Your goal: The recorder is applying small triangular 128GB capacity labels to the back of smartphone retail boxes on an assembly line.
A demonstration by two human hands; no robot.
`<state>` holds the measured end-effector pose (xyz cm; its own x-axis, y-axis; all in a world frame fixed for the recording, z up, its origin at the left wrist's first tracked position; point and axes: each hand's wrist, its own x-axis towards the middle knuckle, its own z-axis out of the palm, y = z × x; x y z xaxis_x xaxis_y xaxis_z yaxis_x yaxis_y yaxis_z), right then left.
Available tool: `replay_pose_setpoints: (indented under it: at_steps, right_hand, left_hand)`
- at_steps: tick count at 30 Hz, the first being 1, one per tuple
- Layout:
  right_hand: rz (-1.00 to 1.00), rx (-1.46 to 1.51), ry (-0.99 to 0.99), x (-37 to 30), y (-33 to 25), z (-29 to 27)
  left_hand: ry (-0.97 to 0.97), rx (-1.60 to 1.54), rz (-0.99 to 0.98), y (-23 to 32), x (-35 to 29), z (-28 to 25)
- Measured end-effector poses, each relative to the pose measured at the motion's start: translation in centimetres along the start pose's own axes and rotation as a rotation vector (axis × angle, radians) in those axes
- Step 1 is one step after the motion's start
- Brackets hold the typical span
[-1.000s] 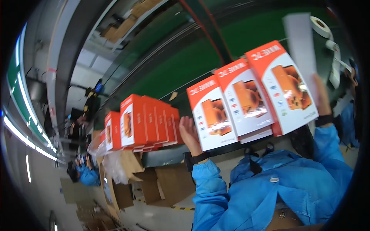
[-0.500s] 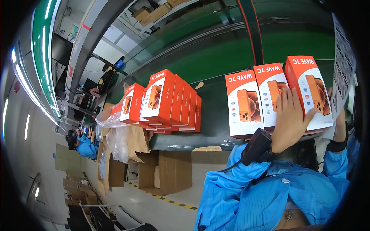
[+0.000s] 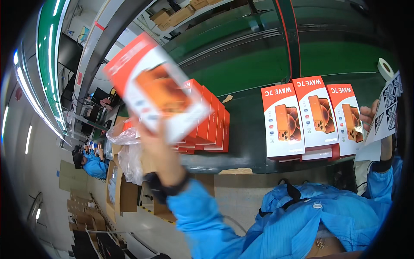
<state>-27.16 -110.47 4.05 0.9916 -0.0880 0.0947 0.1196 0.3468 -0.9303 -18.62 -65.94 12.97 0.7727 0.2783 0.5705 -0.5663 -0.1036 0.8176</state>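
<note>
My left hand is gripping an orange-and-white phone box, tilted and blurred by motion. It is held up in front of a stepped stack of similar phone boxes on the left of the bench. At the right, three front phone boxes stand side by side, with others partly showing beneath them. My right hand has its fingers around the edge of a white label sheet with dark triangular prints. The sheet hides part of that hand and hangs beside the rightmost box.
A roll of white tape or labels lies at the far right of the dark green bench. Left of the stack are clear plastic bags and open cardboard cartons. A co-worker in blue sits far left.
My left hand has lifted the box from the right-hand group and carried it left to the stack. A lower box now shows in that spot. The label sheet has shifted, uncovering the roll.
</note>
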Motion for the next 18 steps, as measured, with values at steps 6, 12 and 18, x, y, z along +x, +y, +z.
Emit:
replay_pose_setpoints:
  at_steps: [6,12,18]
  right_hand:
    - [-0.027,-0.141,0.135,-0.2,2.0,1.9]
    - [-0.126,-0.25,0.086,0.2,2.5,4.8]
    - [0.163,-0.388,0.085,0.7,1.4,6.0]
  left_hand:
    - [-0.183,0.147,-0.281,-6.8,12.6,-18.4]
    - [-0.343,0.21,-0.761,-10.6,13.8,-21.5]
    - [-0.551,0.354,-0.818,-9.8,15.4,-19.5]
